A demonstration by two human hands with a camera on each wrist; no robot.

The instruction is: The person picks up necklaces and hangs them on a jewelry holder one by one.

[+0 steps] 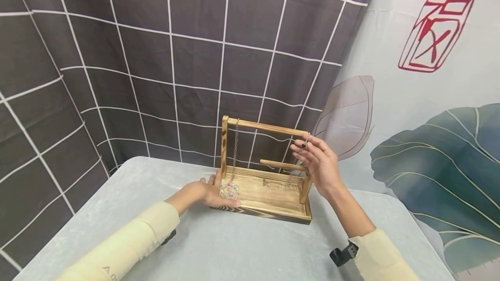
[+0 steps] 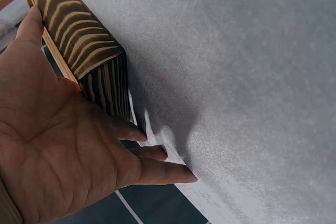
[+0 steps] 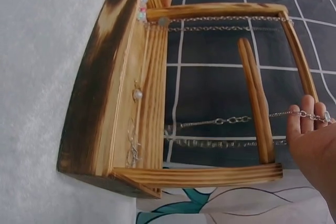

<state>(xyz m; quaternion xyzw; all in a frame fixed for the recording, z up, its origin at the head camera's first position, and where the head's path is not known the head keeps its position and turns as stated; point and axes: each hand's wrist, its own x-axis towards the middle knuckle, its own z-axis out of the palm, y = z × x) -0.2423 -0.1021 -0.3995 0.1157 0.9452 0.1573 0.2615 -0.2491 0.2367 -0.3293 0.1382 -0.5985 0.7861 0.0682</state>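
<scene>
A wooden jewelry stand (image 1: 265, 217) has a shallow tray, a top bar (image 1: 269, 128) and a shorter lower bar (image 1: 281, 165). My left hand (image 1: 205, 194) holds the tray's left end, thumb on the front rim; in the left wrist view three fingers extend past the corner. My right hand (image 1: 322, 164) is at the right end of the top bar. It holds a silver chain necklace (image 3: 233, 120), whose links cross the fingertips in the right wrist view; the thumb is hidden there. Another chain necklace (image 1: 235, 151) hangs from the top bar's left end.
A beaded bracelet (image 1: 230, 191) lies in the tray's left end. A small pearl piece (image 1: 267, 183) and thin silver jewelry (image 1: 290, 186) lie farther right. The stand rests on a pale cloth-covered table (image 1: 234, 250), before a dark gridded curtain (image 1: 195, 64).
</scene>
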